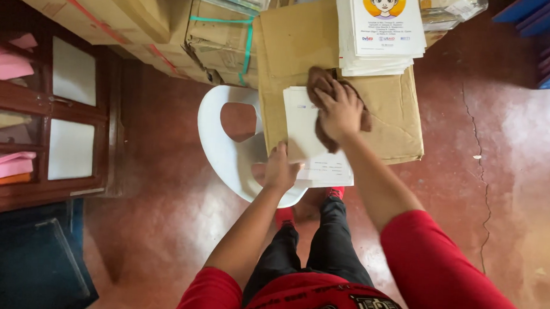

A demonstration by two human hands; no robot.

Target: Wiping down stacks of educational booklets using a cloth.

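My right hand (340,111) presses a brown cloth (325,104) onto a white booklet (307,137). The booklet lies on a flat cardboard box (383,116) that rests on a white plastic chair (225,145). My left hand (280,168) grips the booklet's near left corner and holds it down. A stack of white booklets (382,31) with a cartoon face on the cover sits on the far end of the same box.
Taped cardboard boxes (137,22) are piled at the back left. A dark wooden cabinet (45,111) with pink folders stands at left. A blue mat (25,260) lies at lower left. The red floor (505,185) has a long crack at right.
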